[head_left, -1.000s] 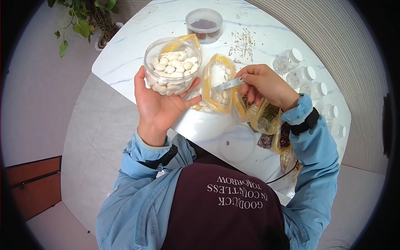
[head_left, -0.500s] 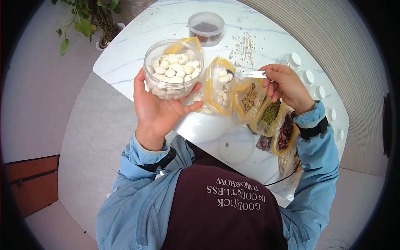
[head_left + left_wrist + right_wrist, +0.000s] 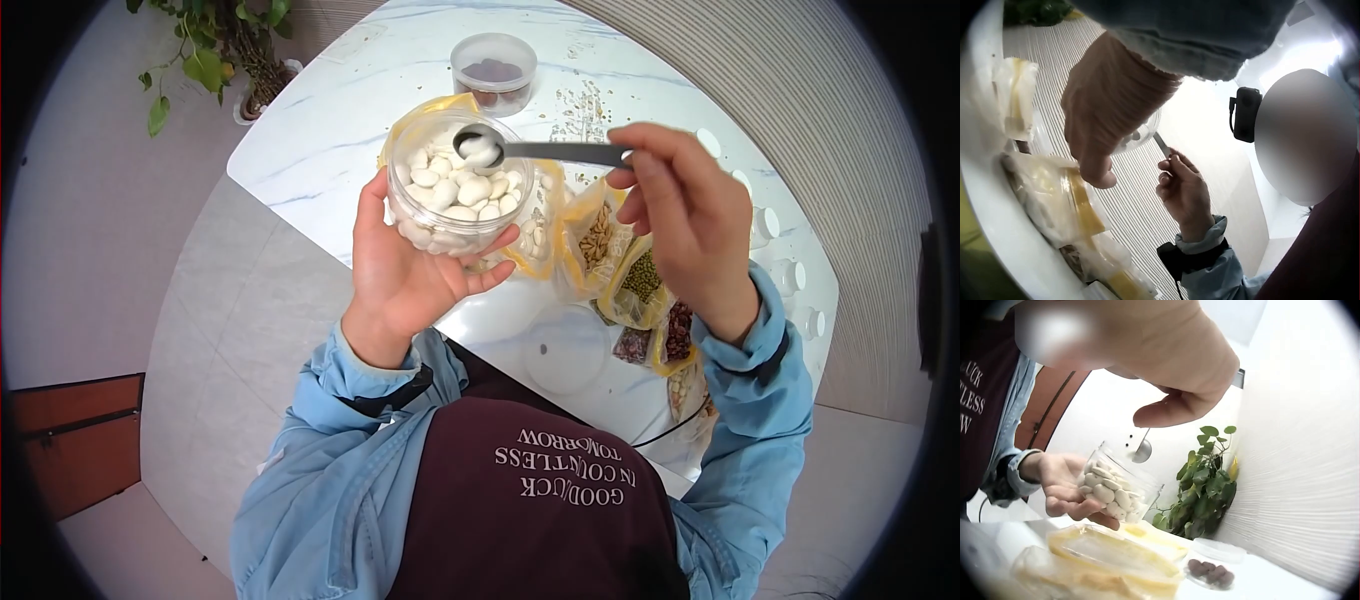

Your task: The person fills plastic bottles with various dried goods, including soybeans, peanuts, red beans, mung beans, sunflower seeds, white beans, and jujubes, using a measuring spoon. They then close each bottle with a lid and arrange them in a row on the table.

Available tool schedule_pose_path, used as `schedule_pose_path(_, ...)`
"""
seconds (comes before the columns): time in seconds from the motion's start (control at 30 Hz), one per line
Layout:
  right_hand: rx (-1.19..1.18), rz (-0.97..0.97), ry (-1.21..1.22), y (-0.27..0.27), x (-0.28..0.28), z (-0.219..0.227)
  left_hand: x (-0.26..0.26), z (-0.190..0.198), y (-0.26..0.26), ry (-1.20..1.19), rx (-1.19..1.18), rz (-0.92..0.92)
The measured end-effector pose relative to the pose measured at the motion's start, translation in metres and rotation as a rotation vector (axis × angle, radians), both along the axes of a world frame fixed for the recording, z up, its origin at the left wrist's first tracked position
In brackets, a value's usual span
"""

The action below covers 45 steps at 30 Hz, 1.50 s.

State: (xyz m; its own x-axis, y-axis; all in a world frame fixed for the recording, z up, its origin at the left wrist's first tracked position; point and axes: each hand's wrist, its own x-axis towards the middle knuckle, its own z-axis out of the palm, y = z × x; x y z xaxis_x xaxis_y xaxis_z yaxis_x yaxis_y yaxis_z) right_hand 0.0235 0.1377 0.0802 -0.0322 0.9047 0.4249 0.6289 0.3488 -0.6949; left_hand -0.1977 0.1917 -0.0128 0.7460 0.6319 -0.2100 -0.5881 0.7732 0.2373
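My left hand (image 3: 400, 290) holds a clear round jar (image 3: 445, 230) from below, palm up, with fingers and thumb about its sides. White flat beans (image 3: 470, 192) fill much of the jar, which leans toward the right hand in the right wrist view. My right hand (image 3: 695, 225) pinches the handle of a metal spoon (image 3: 570, 152). The spoon's bowl is over the jar's mouth, with white beans in it. Below and beside the jar, an open yellow-edged bag (image 3: 540, 225) of white beans lies partly hidden on the table.
More bags run along the table: one with brown pieces (image 3: 598, 235), one with green beans (image 3: 643, 275), one with dark red beans (image 3: 678, 330). A tub (image 3: 493, 95) with dark contents stands at the back. Several white-capped bottles (image 3: 765, 225) line the right edge. A round lid (image 3: 565, 350) lies near the front.
The spoon has come up from the bean bag and swung left over the jar, carrying white beans. My left hand has brought the jar slightly right.
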Motion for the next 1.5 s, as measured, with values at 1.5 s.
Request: schedule_pose_path(1.5, -1.105, -0.031, 0.415, 0.040, 0.045, -0.053, -0.008, -0.001, 0.002, 0.124, -0.070, 0.197)
